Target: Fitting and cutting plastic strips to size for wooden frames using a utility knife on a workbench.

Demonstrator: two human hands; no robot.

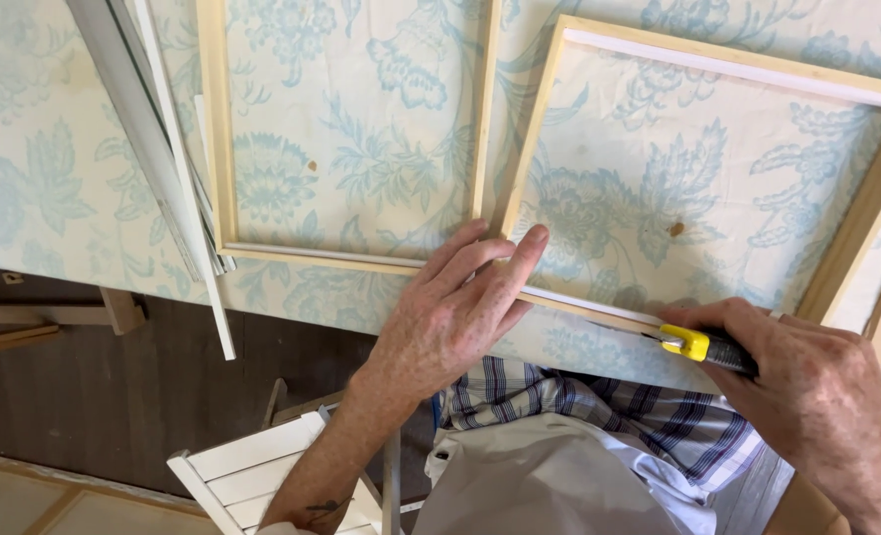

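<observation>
Yellow-tipped utility knife in right hand, blade leftward along frame.

Yellow-blk knife, blue-floral tablecloth

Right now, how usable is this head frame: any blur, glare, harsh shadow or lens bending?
Head view: even, soft daylight, no glare. The left hand pressing the right wooden frame is sharp, and so is the yellow utility knife in the right hand. Shadows stay faint under the fingers. Frame edges run straight, with little distortion. The floor below is darker.
</observation>
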